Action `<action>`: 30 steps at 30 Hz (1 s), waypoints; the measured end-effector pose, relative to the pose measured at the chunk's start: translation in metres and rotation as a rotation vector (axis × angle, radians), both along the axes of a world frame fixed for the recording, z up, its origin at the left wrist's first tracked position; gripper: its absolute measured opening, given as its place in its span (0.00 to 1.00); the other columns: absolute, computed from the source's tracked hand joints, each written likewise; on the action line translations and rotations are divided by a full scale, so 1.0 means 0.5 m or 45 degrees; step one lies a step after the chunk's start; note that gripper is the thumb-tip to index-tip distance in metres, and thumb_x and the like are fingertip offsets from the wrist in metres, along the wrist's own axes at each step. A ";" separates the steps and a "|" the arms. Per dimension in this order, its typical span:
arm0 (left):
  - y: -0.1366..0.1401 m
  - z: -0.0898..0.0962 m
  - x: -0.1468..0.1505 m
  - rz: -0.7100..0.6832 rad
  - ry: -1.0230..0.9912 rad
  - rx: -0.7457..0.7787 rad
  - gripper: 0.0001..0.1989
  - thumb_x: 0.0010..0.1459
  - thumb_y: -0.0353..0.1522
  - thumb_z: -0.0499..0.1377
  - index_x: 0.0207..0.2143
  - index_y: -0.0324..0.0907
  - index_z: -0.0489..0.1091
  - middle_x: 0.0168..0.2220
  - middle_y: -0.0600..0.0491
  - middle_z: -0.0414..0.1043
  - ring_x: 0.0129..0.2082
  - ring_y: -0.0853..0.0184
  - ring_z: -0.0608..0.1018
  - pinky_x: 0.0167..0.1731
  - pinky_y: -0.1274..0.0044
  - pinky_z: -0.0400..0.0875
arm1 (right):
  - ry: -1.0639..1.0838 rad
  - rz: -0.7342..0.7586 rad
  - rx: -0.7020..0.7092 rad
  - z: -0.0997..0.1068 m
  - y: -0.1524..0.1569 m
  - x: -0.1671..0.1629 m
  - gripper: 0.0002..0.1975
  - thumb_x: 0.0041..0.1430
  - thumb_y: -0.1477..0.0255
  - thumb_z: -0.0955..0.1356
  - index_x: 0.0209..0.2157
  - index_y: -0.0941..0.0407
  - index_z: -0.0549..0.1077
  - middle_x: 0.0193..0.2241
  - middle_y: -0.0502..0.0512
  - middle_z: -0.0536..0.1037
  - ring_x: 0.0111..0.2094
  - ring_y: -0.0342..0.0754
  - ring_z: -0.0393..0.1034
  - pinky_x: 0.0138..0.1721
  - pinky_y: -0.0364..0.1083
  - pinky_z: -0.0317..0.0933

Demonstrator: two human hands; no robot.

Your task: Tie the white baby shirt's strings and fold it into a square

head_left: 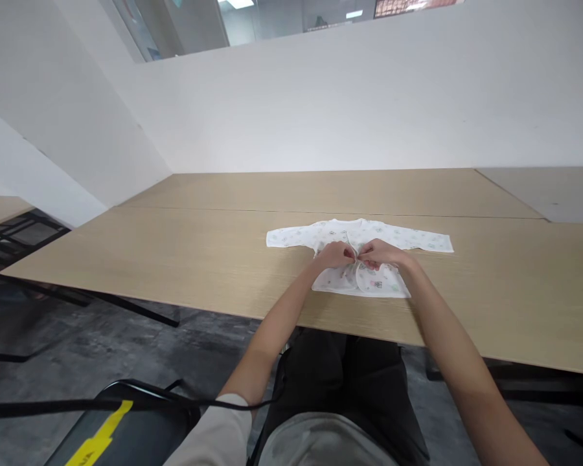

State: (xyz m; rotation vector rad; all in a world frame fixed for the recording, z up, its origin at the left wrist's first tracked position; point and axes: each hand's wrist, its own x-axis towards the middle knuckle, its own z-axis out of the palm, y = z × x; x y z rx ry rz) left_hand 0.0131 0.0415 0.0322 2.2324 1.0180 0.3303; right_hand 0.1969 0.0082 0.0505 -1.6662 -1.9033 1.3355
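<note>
I'm sitting in an office: long wooden desks [184, 259] pushed together run under a plain white partition wall [344, 103]. Beyond it I see glass panels [272, 22] and ceiling lights [238, 4].

The hands [357, 255] cover the middle of the small white garment [359, 262], hiding whatever the fingers pinch. Its print is too small to make out. At 3 o'clock, the table [175, 259] is cut off by the edge.

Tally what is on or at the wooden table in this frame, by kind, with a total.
Baby shirt, white, printed, spread flat: 1
Hands on the shirt's front, left hand and right hand: 2
Wooden table: 1
Total: 4
</note>
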 end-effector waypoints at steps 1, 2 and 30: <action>-0.001 0.001 0.001 0.008 0.003 -0.016 0.10 0.51 0.31 0.58 0.35 0.40 0.77 0.32 0.53 0.77 0.33 0.68 0.75 0.36 0.78 0.68 | 0.017 0.001 -0.004 0.002 -0.002 -0.001 0.07 0.47 0.73 0.66 0.18 0.58 0.69 0.15 0.51 0.68 0.19 0.41 0.63 0.20 0.40 0.57; -0.002 0.002 0.001 0.015 0.003 -0.035 0.10 0.51 0.31 0.58 0.34 0.40 0.77 0.32 0.53 0.77 0.33 0.68 0.75 0.36 0.78 0.68 | 0.038 0.003 -0.009 0.003 -0.003 -0.002 0.07 0.47 0.74 0.66 0.18 0.58 0.69 0.15 0.51 0.68 0.18 0.41 0.62 0.20 0.40 0.57; 0.008 -0.015 -0.001 0.103 -0.248 -0.068 0.13 0.51 0.30 0.59 0.40 0.39 0.71 0.33 0.50 0.79 0.29 0.69 0.77 0.28 0.80 0.68 | 0.158 -0.314 -0.060 -0.013 0.004 -0.020 0.01 0.46 0.78 0.71 0.24 0.61 0.77 0.18 0.52 0.73 0.20 0.40 0.66 0.21 0.38 0.63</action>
